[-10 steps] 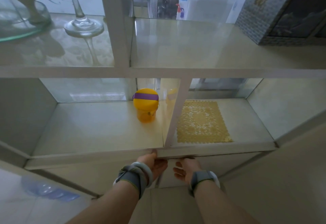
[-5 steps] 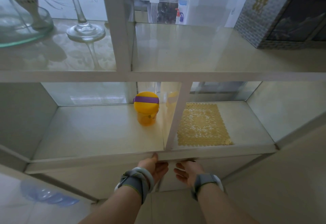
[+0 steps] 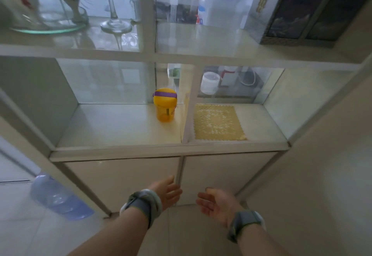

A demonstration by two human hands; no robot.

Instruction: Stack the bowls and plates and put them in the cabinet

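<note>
Cabinet (image 3: 141,58) with white frame and glass shelves stands before the person, its two lower doors (image 3: 227,175) closed. A pale blue plastic bottle (image 3: 58,195) lies on the floor (image 3: 30,231) beside it. On the middle shelf (image 3: 112,124) are a yellow patterned mat (image 3: 218,124) and a yellow purple-banded cup (image 3: 165,104). Left hand (image 3: 166,192) and right hand (image 3: 216,203) hover near the door seam, fingers relaxed, empty.

Lower cabinet (image 3: 120,187) interior hidden behind closed doors (image 3: 221,173)
</note>
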